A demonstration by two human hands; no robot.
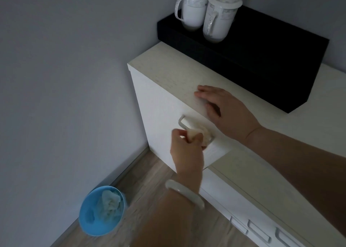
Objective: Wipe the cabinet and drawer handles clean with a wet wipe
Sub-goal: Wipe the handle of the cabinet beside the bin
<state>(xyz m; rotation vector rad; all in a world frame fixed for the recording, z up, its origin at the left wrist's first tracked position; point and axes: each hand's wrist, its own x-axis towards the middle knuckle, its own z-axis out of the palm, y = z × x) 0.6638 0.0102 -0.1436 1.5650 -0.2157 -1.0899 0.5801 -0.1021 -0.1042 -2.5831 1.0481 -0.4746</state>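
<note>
A white cabinet [159, 104] stands in the room's corner, with a pale bar handle [184, 122] on its front. My left hand [187, 149] pinches a white wet wipe [198, 134] wrapped around the lower end of that handle. A pale bangle sits on the left wrist. My right hand [224, 110] rests flat, fingers straight, on the cabinet's top near its front edge, just above the handle. On the lower unit to the right, three more drawer handles [259, 231] show near the bottom edge.
A black box [262, 65] lies on the cabinet top at the back, carrying two lidded white mugs [206, 9]. A blue bin [102, 210] with crumpled wipes inside stands on the wooden floor by the grey wall, left of my arm.
</note>
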